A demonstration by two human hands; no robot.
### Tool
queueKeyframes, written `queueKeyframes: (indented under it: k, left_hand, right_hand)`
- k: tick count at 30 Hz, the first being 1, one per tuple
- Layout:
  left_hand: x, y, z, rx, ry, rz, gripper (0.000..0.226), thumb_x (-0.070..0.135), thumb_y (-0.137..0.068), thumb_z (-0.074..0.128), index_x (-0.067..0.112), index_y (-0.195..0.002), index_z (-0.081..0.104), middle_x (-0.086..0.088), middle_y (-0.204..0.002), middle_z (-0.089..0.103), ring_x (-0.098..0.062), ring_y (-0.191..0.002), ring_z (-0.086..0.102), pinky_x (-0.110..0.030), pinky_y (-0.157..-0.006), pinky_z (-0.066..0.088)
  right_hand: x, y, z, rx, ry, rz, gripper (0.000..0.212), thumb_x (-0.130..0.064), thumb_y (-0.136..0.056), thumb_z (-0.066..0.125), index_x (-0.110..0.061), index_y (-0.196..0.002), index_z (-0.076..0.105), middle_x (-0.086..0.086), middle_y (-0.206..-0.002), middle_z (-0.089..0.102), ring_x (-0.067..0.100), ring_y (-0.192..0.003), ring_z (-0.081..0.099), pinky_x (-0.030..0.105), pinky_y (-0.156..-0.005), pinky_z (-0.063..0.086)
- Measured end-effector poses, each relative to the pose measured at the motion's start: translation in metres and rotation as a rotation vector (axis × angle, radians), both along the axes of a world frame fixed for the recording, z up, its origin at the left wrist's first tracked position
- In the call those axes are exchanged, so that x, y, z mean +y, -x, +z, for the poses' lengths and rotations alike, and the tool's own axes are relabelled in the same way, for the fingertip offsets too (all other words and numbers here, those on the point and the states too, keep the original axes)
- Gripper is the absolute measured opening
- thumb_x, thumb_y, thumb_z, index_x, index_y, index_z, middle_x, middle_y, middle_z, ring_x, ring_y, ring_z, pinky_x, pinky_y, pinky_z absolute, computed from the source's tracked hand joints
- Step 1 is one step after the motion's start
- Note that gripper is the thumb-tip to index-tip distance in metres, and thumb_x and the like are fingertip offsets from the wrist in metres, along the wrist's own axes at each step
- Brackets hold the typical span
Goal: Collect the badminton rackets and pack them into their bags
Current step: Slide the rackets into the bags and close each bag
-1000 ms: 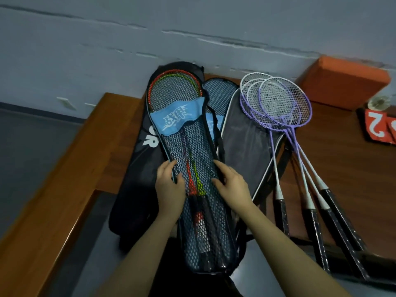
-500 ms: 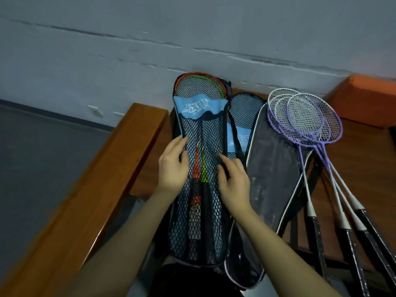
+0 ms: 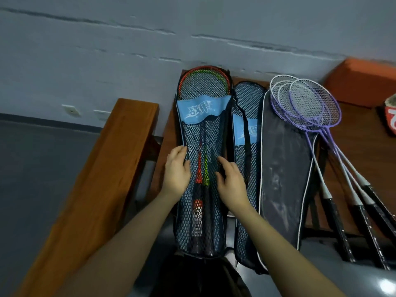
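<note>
Left hand: the left hand [image 3: 176,170] lies at centre frame on the left edge of the mesh bag [image 3: 201,211]; its fingers are nearly straight and point toward the top of the frame, resting on the netting without curling round it.
Right hand: the right hand [image 3: 230,183] lies flat on the right edge of the same bag, fingers extended and slightly spread — it presses on the mesh and grips nothing.
Mesh bag: a long black net sleeve with a light blue printed band [image 3: 202,110] near its top, running from upper centre to lower centre of the frame.
Packed rackets: a red racket [image 3: 198,174] and a green racket [image 3: 206,172] lie inside the bag, shafts side by side between the two hands, heads at the bag's top end.
Second mesh bag: a second mesh bag [image 3: 246,133] lies just right of the first, partly covered by it.
Grey cover: a grey racket cover [image 3: 282,168] with pale piping lies right of centre, touching the second bag.
Loose rackets: purple rackets [image 3: 310,103] — their heads overlap at upper right, their black handles fan toward lower right.
Support: a wooden bench [image 3: 360,151] carries bags and rackets; an orange block [image 3: 362,82] sits in the upper right corner.
</note>
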State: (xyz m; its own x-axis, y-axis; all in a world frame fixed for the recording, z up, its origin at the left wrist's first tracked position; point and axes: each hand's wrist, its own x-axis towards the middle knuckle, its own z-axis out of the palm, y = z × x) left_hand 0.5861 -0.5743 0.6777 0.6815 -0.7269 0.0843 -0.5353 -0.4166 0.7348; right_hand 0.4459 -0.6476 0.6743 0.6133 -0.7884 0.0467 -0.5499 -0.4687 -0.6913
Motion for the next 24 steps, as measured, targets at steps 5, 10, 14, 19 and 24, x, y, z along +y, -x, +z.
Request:
queueKeyframes:
  k: [5, 10, 14, 19, 24]
  left_hand:
    - [0.007, -0.014, -0.015, -0.233, -0.237, -0.100, 0.049, 0.019, -0.091, 0.051, 0.007, -0.137, 0.039, -0.006, -0.150, 0.027, -0.027, -0.130, 0.027, -0.040, -0.107, 0.028]
    - [0.012, -0.025, -0.037, -0.320, -0.537, -0.245, 0.059, 0.044, -0.097, 0.032, 0.010, -0.144, 0.024, -0.003, -0.155, 0.013, -0.025, -0.141, 0.010, -0.041, -0.112, 0.014]
    - [0.013, -0.031, -0.038, -0.331, -0.559, -0.266, 0.059, 0.048, -0.096, 0.029, 0.012, -0.143, 0.026, -0.003, -0.155, 0.017, -0.024, -0.142, 0.012, -0.041, -0.114, 0.012]
    - [0.008, -0.010, -0.022, -0.355, -0.404, -0.305, 0.058, 0.045, -0.091, 0.030, 0.008, -0.133, 0.046, -0.013, -0.143, 0.041, -0.031, -0.132, 0.037, -0.046, -0.105, 0.029]
    - [-0.032, 0.042, 0.000, -0.343, -0.331, -0.369, 0.049, 0.040, -0.095, 0.036, 0.014, -0.137, 0.040, -0.005, -0.148, 0.031, -0.026, -0.135, 0.026, -0.042, -0.108, 0.020]
  right_hand:
    - [0.007, -0.012, -0.009, 0.094, 0.061, -0.025, 0.048, -0.013, -0.094, 0.048, -0.014, -0.140, 0.037, 0.010, -0.119, 0.052, 0.033, -0.093, 0.058, 0.046, -0.073, 0.051]
    - [-0.009, 0.002, -0.024, 0.490, 0.218, -0.094, 0.043, -0.028, -0.095, 0.044, -0.023, -0.138, 0.042, 0.004, -0.133, 0.049, 0.031, -0.113, 0.049, 0.045, -0.092, 0.036]
    - [-0.017, 0.006, -0.030, 0.563, 0.206, -0.054, 0.041, -0.033, -0.095, 0.044, -0.029, -0.136, 0.044, 0.003, -0.143, 0.041, 0.032, -0.123, 0.040, 0.046, -0.100, 0.027]
    - [-0.026, 0.022, -0.027, 0.291, 0.083, 0.025, 0.043, -0.024, -0.094, 0.049, -0.027, -0.137, 0.044, 0.003, -0.133, 0.048, 0.027, -0.115, 0.045, 0.037, -0.091, 0.028]
    - [-0.060, 0.072, -0.028, 0.150, 0.025, -0.057, 0.038, -0.014, -0.091, 0.054, -0.014, -0.129, 0.054, 0.007, -0.117, 0.057, 0.028, -0.105, 0.055, 0.038, -0.085, 0.043]
